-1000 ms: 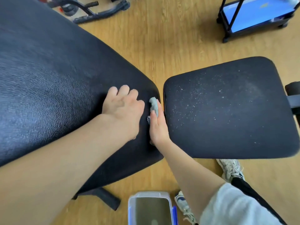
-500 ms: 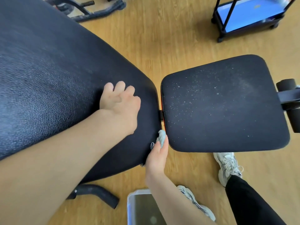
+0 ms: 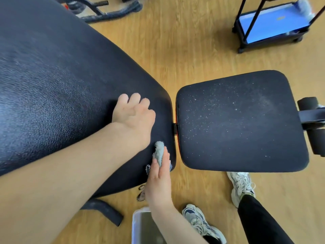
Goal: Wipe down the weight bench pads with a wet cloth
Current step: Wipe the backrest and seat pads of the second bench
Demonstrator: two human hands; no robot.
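Note:
The long black back pad [image 3: 58, 95] of the weight bench fills the left of the view. To its right lies the smaller black seat pad [image 3: 241, 124], speckled with white dust. My left hand [image 3: 133, 117] rests flat on the back pad near its lower end, fingers apart, holding nothing. My right hand [image 3: 159, 178] presses a pale grey-blue cloth [image 3: 159, 150] against the lower right corner of the back pad, beside the gap between the two pads. Most of the cloth is hidden under my fingers.
A white tub of water [image 3: 146, 228] stands on the wooden floor below my right arm. My two sneakers [image 3: 241, 187] are beside it. A black bench foot [image 3: 105, 211] sticks out at bottom left. A black cart with a blue tray [image 3: 274, 23] stands top right; foam rollers [image 3: 314, 127] far right.
My right hand slid the cloth down the back pad's end edge to its lower corner, then slightly back onto the pad. My left hand stayed planted on the pad.

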